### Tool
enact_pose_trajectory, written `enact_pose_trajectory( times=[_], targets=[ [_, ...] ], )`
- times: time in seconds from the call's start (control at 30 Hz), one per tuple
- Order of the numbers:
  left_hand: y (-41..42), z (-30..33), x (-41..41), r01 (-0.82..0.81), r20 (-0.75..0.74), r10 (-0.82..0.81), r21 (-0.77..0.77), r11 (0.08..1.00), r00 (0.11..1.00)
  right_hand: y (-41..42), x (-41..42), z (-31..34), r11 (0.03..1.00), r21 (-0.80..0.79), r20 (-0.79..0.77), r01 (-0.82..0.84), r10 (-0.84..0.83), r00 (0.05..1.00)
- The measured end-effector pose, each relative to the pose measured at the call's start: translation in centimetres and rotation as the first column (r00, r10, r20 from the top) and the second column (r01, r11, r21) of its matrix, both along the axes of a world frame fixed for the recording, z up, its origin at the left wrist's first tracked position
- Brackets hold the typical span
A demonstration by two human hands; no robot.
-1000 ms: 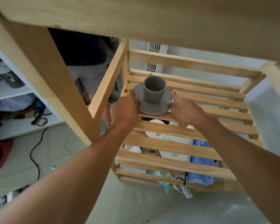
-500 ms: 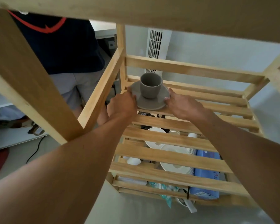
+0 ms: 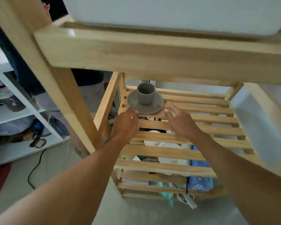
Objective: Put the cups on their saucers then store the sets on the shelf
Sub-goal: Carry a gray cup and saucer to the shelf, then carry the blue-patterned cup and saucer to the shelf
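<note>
**Cup and saucer on the slatted shelf, both hands free**

You are looking down through a wooden rack [image 3: 152,52] whose thick front rail crosses the upper part of the view. Below it lies the slatted shelf [image 3: 201,125], and through its gaps you can see white plates [image 3: 170,159] and a blue box [image 3: 199,182] on the level underneath.

Your two forearms reach in from the bottom corners. To the left of the rack stands a white cabinet [image 3: 11,111] with clutter on its boards, and a dark cable [image 3: 34,169] runs over the floor in front of it. A person in dark top and grey shorts [image 3: 91,95] stands behind the rack's left post.

The grey saucer [image 3: 157,104] sits flat on the slats at the shelf's far left corner, and the grey cup [image 3: 146,93] stands upright in its middle.

Your left hand [image 3: 125,124] is just in front of the saucer's near left edge, fingers loosely extended and holding nothing; whether the fingertips touch the rim, you cannot tell. Your right hand [image 3: 180,120] is spread open above the slats, just beside the saucer's near right edge and apart from it, empty.
</note>
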State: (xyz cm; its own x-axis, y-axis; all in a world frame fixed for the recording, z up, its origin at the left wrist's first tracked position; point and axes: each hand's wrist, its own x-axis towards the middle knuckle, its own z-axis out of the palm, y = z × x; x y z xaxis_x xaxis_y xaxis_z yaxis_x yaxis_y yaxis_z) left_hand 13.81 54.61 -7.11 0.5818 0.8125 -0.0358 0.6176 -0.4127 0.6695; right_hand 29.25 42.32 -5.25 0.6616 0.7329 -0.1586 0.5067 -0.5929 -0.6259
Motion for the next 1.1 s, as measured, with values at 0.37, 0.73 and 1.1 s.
enact_pose_trajectory(
  times=[0.37,0.73,1.1],
  targets=[
    [-10.5,9.3,-9.8,0.307,0.091,-0.296,-0.135,0.942,0.951,-14.2,-10.9,9.2,0.979,0.062,-0.303,0.194,-0.167,0.938],
    [-26.4,17.4,-15.4,0.635,0.259,-0.604,-0.054,0.77,0.754,-31.8,-23.3,17.0,0.853,0.297,-0.221,0.429,-0.376,0.9],
    [-43.0,15.5,-13.8,0.808,0.252,-0.773,-0.077,0.584,0.583,-49.8,-29.7,14.9,0.621,0.399,-0.239,0.675,-0.64,0.73]
  ],
)
